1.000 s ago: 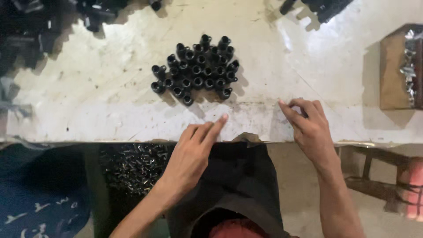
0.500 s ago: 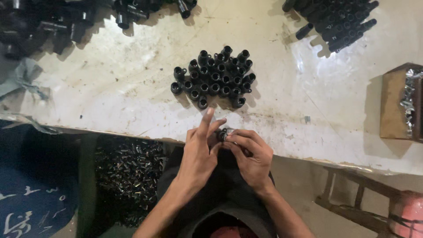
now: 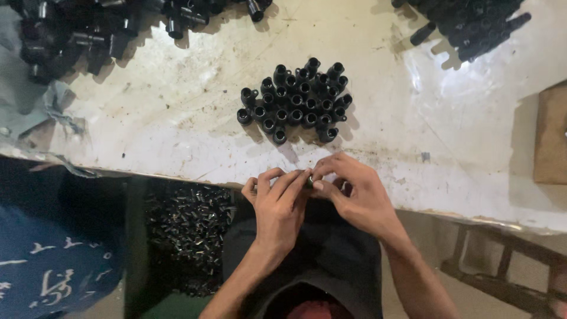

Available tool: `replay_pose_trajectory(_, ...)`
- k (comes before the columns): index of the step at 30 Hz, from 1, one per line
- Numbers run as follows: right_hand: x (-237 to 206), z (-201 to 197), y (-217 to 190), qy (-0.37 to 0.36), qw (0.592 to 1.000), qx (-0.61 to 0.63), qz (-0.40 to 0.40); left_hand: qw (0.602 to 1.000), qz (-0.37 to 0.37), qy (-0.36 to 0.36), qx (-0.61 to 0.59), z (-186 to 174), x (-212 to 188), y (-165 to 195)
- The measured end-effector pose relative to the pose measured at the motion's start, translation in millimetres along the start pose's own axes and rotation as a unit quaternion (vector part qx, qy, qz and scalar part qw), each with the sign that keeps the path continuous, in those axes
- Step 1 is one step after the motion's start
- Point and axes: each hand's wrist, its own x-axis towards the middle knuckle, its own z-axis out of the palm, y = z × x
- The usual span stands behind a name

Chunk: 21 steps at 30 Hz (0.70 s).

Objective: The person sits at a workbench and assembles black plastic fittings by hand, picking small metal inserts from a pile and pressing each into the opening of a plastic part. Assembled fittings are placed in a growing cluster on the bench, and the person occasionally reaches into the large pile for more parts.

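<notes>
My left hand [image 3: 276,204] and my right hand [image 3: 354,192] meet at the front edge of the worn white table [image 3: 177,118], fingertips pinched together on a small dark part [image 3: 309,180] that is mostly hidden between them. Just beyond my fingers stands a tight cluster of several short black tubular pieces [image 3: 295,101], upright with their open ends up.
Loose heaps of black parts lie at the table's far left [image 3: 88,29] and far right [image 3: 472,23]. A brown cardboard box [image 3: 552,136] sits at the right edge. Below the table at left is a bin of small dark metal pieces [image 3: 186,230]. A wooden stool [image 3: 502,277] stands lower right.
My right hand came in from the right side of the table edge to meet my left hand. Both now pinch the small part together at the edge.
</notes>
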Motion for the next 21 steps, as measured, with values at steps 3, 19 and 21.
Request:
replay_pose_trajectory(3,-1.5,-12.9,-7.1,-0.034,0.991,0.054,0.114,0.999,-0.011,0.004,0.033,-12.2,4.7,3.2)
replay_pose_trajectory(19,-42.4,-59.5,66.1,0.295,0.873,-0.389,0.006,0.971,-0.009,0.132,0.198,-100.9,202.8,-152.1)
replay_pose_trajectory(21,-35.1,-60.3,58.0,0.263,0.876,-0.404,0.003,0.973,-0.027,0.110,0.202,-101.6,219.8,-154.7)
